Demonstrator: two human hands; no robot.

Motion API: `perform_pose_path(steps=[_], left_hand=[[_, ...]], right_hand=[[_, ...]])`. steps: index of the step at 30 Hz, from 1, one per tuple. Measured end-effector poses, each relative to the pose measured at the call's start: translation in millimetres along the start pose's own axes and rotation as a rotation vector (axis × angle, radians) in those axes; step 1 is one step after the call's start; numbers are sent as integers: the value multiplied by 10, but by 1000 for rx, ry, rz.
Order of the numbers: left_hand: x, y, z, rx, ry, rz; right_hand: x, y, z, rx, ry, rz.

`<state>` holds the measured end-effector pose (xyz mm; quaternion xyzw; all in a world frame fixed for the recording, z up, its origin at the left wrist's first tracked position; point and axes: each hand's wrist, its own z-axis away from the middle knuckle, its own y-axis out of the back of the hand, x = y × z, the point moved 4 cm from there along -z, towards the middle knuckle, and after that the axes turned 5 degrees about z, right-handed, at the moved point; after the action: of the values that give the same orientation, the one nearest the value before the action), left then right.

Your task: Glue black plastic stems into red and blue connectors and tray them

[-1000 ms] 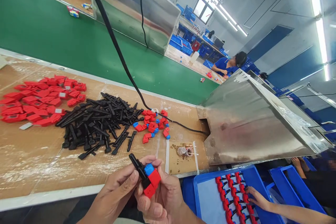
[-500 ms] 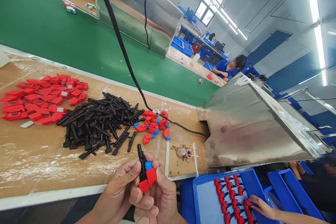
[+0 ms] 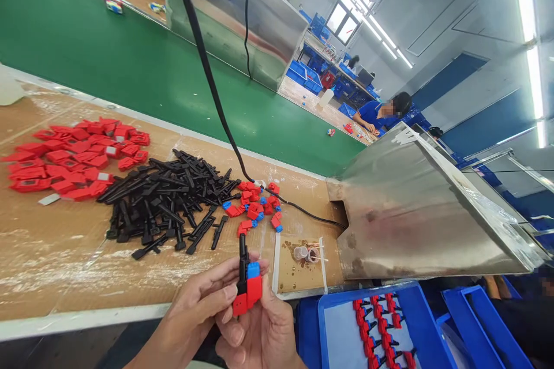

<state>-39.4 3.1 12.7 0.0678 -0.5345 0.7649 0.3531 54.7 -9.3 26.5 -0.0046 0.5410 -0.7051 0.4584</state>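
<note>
A small red-and-blue plastic toy part [image 3: 253, 294] with an upright black barrel-shaped piece [image 3: 243, 259] on its left side is held between both hands. My left hand [image 3: 203, 302] pinches the black piece and the lower red block with thumb and fingers. From the other side, my right hand [image 3: 274, 326] grips the red block, its thumb on the right edge. Beyond the hands lie loose red-and-blue parts [image 3: 254, 211], a pile of black rod-like pieces [image 3: 167, 202] and a heap of red pieces [image 3: 71, 155].
Two small cups [image 3: 312, 254] with thin sticks stand on a stained, taped patch. A blue tray [image 3: 322, 323] at lower right holds rows of red toy parts. A metal panel [image 3: 415, 207] rises to the right. A black cable [image 3: 208, 75] hangs before the green belt [image 3: 142, 81].
The toy part has turned more upright in my hands and shifted slightly right. Another person's hand has left the blue tray, where a red part at the front now lies free.
</note>
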Motion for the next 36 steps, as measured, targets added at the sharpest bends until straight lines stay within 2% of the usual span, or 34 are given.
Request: perform_pose_path(steps=[5, 11, 18, 22, 29, 32, 36], left_hand=[[112, -12, 32, -29, -189, -269], [223, -99, 4, -133, -193, -484], [299, -204, 41, -96, -221, -529], [339, -237, 49, -106, -211, -564], [350, -181, 40, -175, -165, -632], [344, -147, 11, -184, -169, -614], [320, -99, -27, -204, -103, -554]], right_hand=[[23, 61, 8, 10, -9, 8], [32, 120, 24, 79, 20, 19], [101, 260, 17, 111, 55, 15], [113, 267, 22, 113, 51, 14], [64, 172, 38, 110, 54, 93], [66, 170, 27, 124, 47, 128], [86, 190, 17, 146, 24, 136]])
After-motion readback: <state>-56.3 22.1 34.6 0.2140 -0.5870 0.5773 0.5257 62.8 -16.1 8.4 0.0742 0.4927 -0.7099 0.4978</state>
